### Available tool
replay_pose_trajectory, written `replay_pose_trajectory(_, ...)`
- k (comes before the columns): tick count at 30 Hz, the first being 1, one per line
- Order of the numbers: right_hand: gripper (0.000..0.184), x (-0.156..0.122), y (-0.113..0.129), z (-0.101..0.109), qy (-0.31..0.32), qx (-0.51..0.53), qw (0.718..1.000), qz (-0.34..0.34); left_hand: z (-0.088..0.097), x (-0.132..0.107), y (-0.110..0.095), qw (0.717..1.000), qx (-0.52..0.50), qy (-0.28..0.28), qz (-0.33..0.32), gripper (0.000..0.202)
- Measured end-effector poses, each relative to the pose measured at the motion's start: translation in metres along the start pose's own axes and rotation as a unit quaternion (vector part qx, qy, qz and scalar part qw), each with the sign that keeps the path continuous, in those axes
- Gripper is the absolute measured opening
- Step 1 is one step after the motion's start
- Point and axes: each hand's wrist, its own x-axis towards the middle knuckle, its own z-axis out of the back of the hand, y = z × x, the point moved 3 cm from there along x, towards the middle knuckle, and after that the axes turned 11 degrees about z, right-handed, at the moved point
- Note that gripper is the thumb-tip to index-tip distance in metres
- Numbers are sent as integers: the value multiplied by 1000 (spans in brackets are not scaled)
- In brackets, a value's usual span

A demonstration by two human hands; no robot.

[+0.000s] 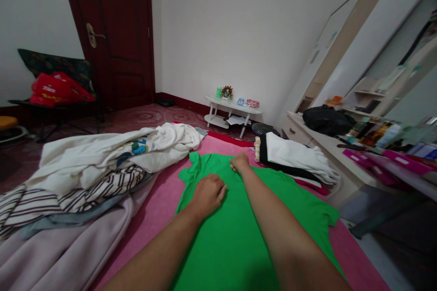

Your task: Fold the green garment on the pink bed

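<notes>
My left hand (208, 193) lies palm down on the green shirt (225, 245), fingers loosely bent, gripping nothing. My right hand (240, 162) sits just beyond it at the shirt's far edge, fingers curled; whether they pinch the cloth I cannot tell. Left of both hands lies a heap of clothes (102, 159); to the right, a folded pile (293, 154).
</notes>
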Motion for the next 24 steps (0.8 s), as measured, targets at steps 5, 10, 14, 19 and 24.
replay_pose_trajectory(5, 42, 7, 3, -9, -24, 78, 996, 42, -4, -1, 5, 999, -8, -29, 17, 35)
replay_pose_trajectory(10, 62, -39, 17, -20, -8, 92, 982, 162, -16, 1, 17, 995, 30, -48, 86, 57)
replay_pose_trajectory(14, 57, -106, 19, -17, 112, -2, 940, 323, -21, 3, 24, 986, 60, -61, 140, 60)
replay_pose_trajectory(19, 53, -132, -52, 51, 157, -190, 927, 284, -19, 3, 22, 982, 72, -57, 162, 64)
replay_pose_trajectory(24, 62, -124, -130, 128, 22, -344, 939, -22, -21, 4, 23, 982, 80, -53, 160, 63)
